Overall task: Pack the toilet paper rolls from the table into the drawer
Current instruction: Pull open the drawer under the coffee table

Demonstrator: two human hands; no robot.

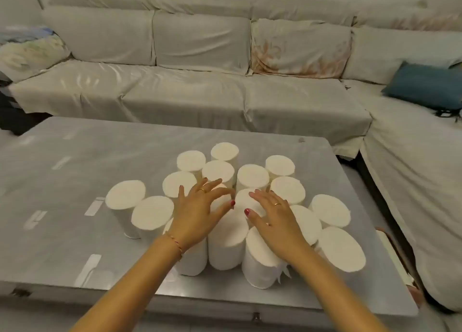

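Head cam: upright toilet paper rolls (152, 212) clustered on bench (62, 181); left hand (200, 206) & right hand (272, 214) spread flat over centre rolls, nothing gripped.

Tightly clustered rolls (226, 231) mid-table; bare tabletop (62, 171) left, seemingly unobstructed.

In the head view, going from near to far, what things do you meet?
Table's near edge → left hand and right hand over the toilet paper rolls → bare far part of the table → sofa seat → sofa back cushions.
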